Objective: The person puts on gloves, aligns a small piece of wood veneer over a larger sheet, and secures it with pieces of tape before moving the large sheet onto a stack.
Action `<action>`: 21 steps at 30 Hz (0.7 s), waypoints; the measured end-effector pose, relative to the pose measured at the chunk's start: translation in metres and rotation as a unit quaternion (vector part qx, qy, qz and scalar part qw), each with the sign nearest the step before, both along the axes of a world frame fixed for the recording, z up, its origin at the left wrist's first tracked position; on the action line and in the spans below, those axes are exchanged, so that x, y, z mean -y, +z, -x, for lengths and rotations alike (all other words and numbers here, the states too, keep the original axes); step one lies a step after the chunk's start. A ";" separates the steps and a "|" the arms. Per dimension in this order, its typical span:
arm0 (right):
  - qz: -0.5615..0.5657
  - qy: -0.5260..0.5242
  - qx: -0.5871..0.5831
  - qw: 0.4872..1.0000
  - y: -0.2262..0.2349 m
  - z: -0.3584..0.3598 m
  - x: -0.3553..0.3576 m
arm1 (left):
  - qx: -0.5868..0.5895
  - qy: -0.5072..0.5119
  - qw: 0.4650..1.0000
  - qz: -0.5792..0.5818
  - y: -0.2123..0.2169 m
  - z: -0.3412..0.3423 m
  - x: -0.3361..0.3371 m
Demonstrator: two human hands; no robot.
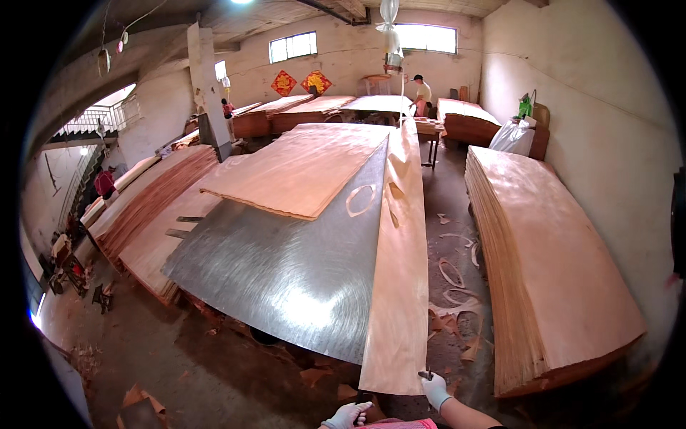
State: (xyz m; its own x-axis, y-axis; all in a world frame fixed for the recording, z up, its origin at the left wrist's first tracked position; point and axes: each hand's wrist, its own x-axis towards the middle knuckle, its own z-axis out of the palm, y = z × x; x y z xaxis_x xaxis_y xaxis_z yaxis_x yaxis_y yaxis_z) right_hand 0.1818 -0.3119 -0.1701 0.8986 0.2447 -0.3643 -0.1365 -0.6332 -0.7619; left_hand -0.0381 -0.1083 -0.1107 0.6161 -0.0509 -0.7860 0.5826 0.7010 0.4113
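Note:
A long strip of pale wood veneer lies along the right side of a shiny dark metal-topped table, with its near end toward me. My right hand, in a white glove, is closed around a small dark tool at the strip's near right corner. My left hand, also gloved, is curled shut just below the strip's near left corner. Something dark shows by its fingers, too small to make out. A stack of veneer sheets covers the table's far part.
To the right stands a tall veneer stack. More stacks rise on the left. Curled veneer offcuts litter the floor between table and right stack. A person stands at the back; a hanging wrapped fixture is above the table's far end.

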 end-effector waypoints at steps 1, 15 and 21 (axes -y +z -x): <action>0.004 -0.006 0.003 1.000 0.005 0.007 -0.004 | 0.002 0.002 1.000 0.004 -0.005 0.002 -0.005; 0.031 0.292 0.090 0.952 0.089 0.104 -0.091 | 0.196 -0.178 0.964 -0.043 0.039 0.023 -0.042; -0.279 -0.108 -0.282 0.912 0.109 0.134 -0.105 | 0.301 -0.485 0.755 -0.323 0.062 0.014 -0.021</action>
State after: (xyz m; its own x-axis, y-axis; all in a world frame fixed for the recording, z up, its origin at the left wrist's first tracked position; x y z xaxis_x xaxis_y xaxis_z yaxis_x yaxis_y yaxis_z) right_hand 0.0477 -0.2064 -0.0611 0.6557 0.3725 -0.6568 -0.6822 -0.0806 -0.7267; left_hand -0.0521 -0.0873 -0.0487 0.7905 -0.4339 -0.4322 0.2638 -0.3955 0.8797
